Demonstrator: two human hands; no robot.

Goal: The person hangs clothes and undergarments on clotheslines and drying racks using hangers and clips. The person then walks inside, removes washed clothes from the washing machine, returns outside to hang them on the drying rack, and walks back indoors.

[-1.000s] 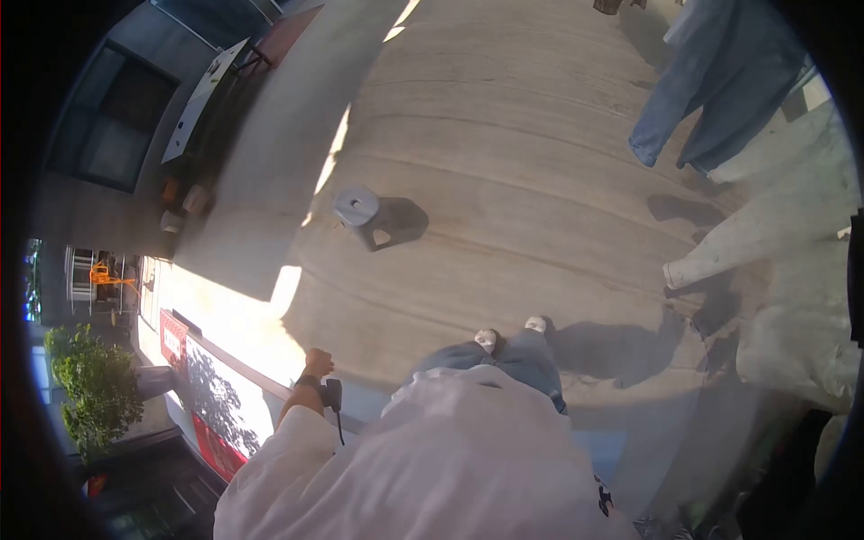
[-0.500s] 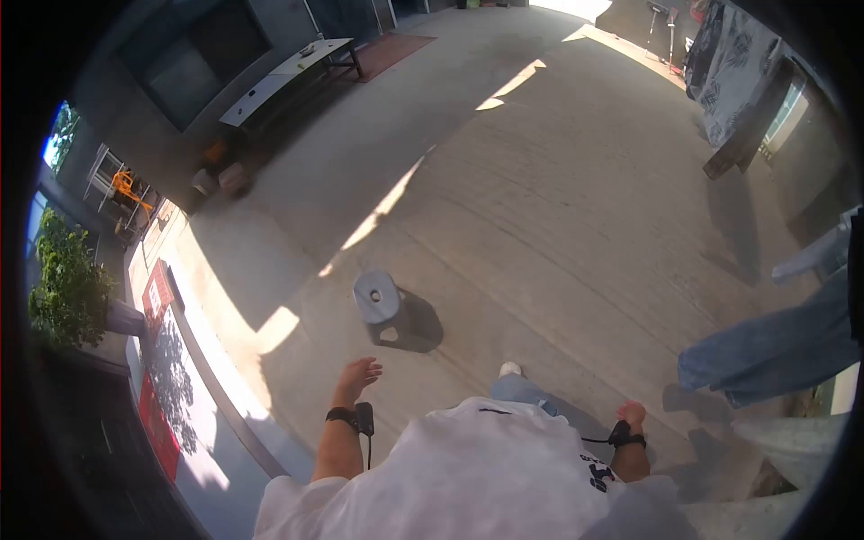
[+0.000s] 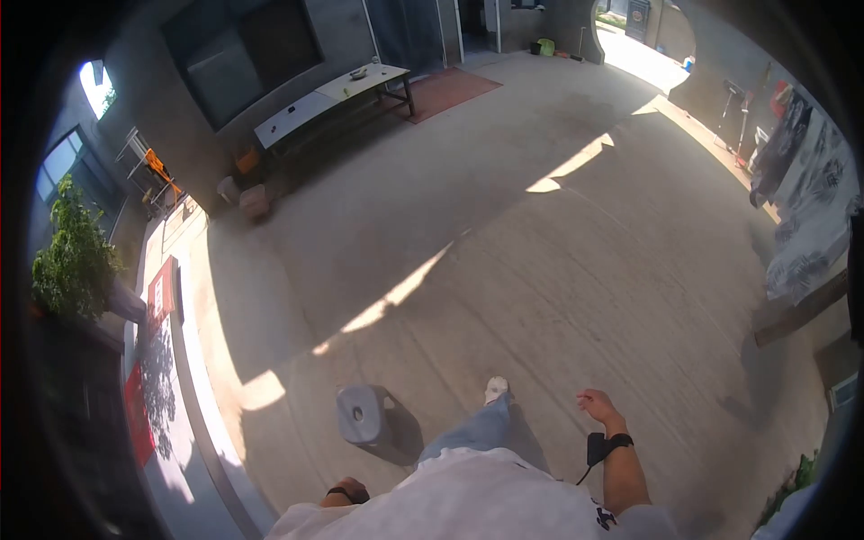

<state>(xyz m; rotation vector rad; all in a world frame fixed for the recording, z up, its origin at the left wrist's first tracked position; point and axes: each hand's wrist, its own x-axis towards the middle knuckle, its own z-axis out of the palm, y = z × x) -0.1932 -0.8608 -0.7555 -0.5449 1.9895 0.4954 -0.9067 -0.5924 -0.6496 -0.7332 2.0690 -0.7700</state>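
My right hand [image 3: 597,405] is out in front of me at the lower right, above the concrete floor, fingers loosely bent and apart, holding nothing. A black band with a small box and cable sits on that wrist. My left hand [image 3: 354,489] hangs low beside my white shirt, with a dark band at the wrist; its fingers are not clear. Nearest to it stands a grey plastic stool [image 3: 361,415] with a hole in its seat, and neither hand touches it. One white shoe [image 3: 496,389] shows ahead of my body.
A long white-topped table [image 3: 328,101] runs along the far wall, with small items on top. Bins [image 3: 255,202] stand near its left end. At left are a potted plant [image 3: 74,252] and a raised ledge. Draped cloth [image 3: 814,211] hangs at the right above a wooden beam [image 3: 801,310].
The view has turned and tilted up, showing the doorways. The stool now appears lower and closer. My right hand has swung forward; my left hand has dropped back. Hanging jeans have left the view.
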